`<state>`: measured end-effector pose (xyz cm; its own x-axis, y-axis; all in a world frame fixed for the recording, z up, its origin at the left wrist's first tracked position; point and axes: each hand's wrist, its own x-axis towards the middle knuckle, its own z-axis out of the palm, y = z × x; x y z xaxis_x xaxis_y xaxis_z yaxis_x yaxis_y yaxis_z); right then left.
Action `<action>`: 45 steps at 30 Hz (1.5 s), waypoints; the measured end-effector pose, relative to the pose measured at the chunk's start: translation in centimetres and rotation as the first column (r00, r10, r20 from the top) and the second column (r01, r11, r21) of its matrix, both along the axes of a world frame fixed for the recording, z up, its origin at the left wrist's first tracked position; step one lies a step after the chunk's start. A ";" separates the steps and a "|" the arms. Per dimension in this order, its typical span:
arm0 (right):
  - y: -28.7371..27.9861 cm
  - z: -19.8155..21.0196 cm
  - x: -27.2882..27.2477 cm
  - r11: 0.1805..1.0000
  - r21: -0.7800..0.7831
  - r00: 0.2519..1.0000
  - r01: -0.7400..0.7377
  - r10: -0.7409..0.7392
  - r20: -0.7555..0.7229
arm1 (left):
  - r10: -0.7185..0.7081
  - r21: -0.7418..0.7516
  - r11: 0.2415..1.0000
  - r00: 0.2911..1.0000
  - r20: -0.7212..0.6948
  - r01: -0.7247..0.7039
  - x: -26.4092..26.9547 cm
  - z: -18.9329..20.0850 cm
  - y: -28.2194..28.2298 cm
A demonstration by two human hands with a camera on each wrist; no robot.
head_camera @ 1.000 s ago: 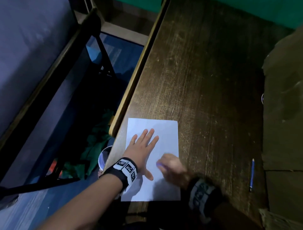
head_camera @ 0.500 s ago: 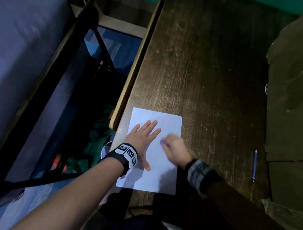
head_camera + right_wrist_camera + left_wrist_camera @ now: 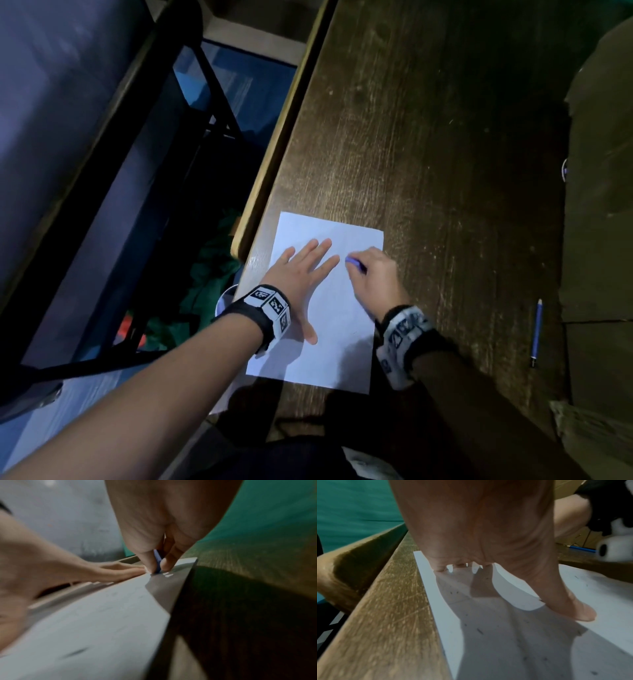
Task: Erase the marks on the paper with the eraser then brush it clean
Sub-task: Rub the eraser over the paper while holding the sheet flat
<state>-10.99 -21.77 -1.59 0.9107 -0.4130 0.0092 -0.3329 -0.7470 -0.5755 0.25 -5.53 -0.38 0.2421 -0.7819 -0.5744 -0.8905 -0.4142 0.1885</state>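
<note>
From the head view, the paper (image 3: 335, 325) lies at the lower centre of the frame on the dark wooden bench (image 3: 445, 137), close to its left edge. The left hand (image 3: 301, 274) lies flat on the sheet, fingers straight and spread, holding nothing and pinning the page. The right hand (image 3: 373, 277) curls round a blue eraser (image 3: 352, 263) and sets it on the paper near the upper right corner. A blue pencil (image 3: 536, 331) lies apart at the right.

In the left wrist view, the palm and thumb press down on the sheet, and small dark crumbs (image 3: 479, 630) speckle the lower half of the frame.

In the right wrist view, blurred, the thumb and a fingertip (image 3: 167, 564) pinch the eraser at upper centre, its tip touching the paper. Faint grey streaks (image 3: 75, 652) show at lower left; whether marks or crumbs I cannot tell.

I judge the erasing to be well under way but not finished, and the brushing not yet done, since crumbs lie scattered on the page.
</note>
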 end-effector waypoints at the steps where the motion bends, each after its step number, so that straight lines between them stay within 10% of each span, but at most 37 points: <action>1: 1.3 -0.2 -1.1 1.000 0.002 0.999 -0.024 0.024 -0.027 | 0.003 -0.004 1.000 1.000 0.000 -0.003 0.0 -0.1 0.1; 5: 6.0 0.2 -7.3 0.866 0.147 0.856 -0.479 0.497 -0.142 | 0.011 -0.022 1.000 1.000 0.011 -0.011 0.0 -0.3 0.2; 11: 0.5 -0.5 -1.9 0.999 0.043 0.999 0.034 -0.034 0.019 | 0.008 -0.008 1.000 1.000 -0.003 -0.008 0.0 -0.1 0.0; 18: 7.2 0.6 -12.2 0.900 0.227 0.912 -0.373 0.400 -0.089 | 0.003 -0.012 1.000 1.000 0.021 -0.003 0.0 0.2 0.1; 27: 3.5 -0.1 -8.8 0.928 0.270 0.965 0.256 -0.261 -0.020 | -0.108 -0.225 0.969 0.994 -0.020 0.101 -3.3 1.7 0.2; 33: 4.2 -0.7 -8.2 0.963 0.141 0.972 0.231 -0.236 0.020 | 0.015 -0.099 0.995 1.000 -0.020 -0.017 -5.9 -0.6 0.7; 38: 6.7 0.8 -11.5 0.964 0.211 0.984 -0.159 0.173 -0.048 | 0.016 -0.078 0.997 1.000 -0.006 -0.017 -6.2 -0.6 0.4; 45: 3.6 -0.5 -8.0 0.988 0.116 0.995 0.102 -0.101 -0.014 | 0.008 -0.036 0.999 1.000 0.004 -0.008 -6.2 -0.5 0.0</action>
